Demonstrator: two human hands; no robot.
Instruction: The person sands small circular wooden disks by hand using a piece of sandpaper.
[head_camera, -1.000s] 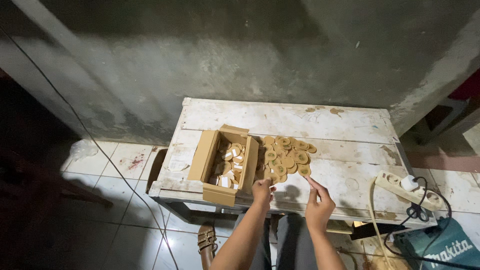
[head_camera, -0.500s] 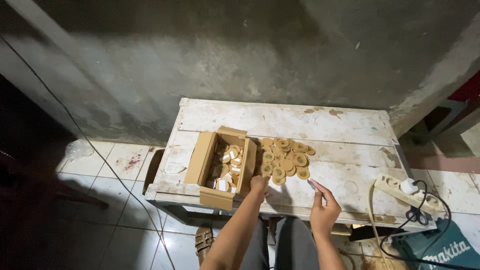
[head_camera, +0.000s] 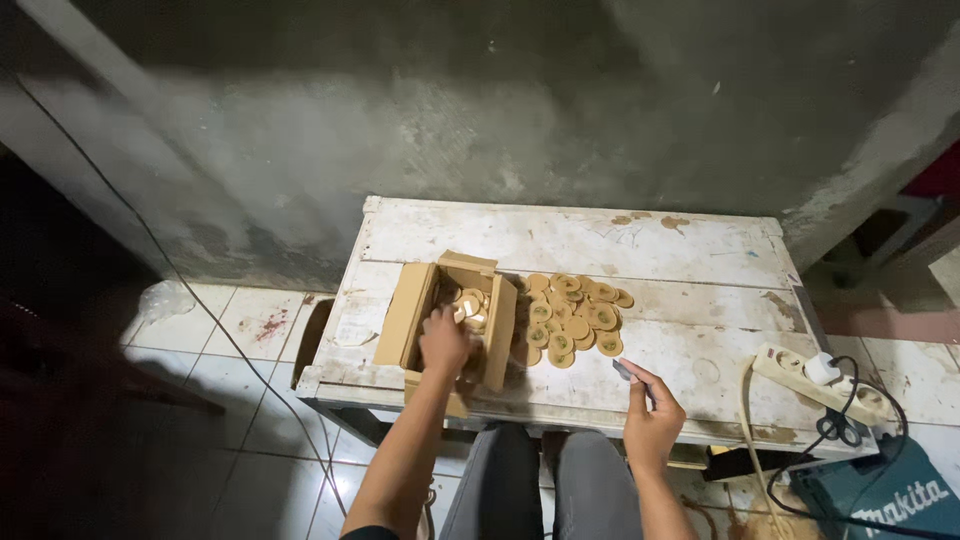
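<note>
Against the rough grey concrete wall, I am sitting at a worn white-painted wooden table (head_camera: 560, 235), its planks scuffed and stained, and I am working through what looks like the sorting or packing stage of the job. On its left half, a small brown cardboard box (head_camera: 410, 312) is standing open with its flaps up, and my left hand (head_camera: 445, 342) is reaching down into it, fingers curling over the round pieces inside; whether they are closing on one I cannot tell. Just to the right of the box, touching its wall, a heap of flat tan discs (head_camera: 572, 315) is lying spread out, smooth-faced and each with a darker mark at the centre. My right hand (head_camera: 650, 418) is resting near the front edge, fingers pinching a slim dark tool (head_camera: 624, 371) whose tip is pointing towards the heap. By my judgement, the next move is calling for a careful pick of one thin disc. A white power strip (head_camera: 815, 380) is lying at the far right.
</note>
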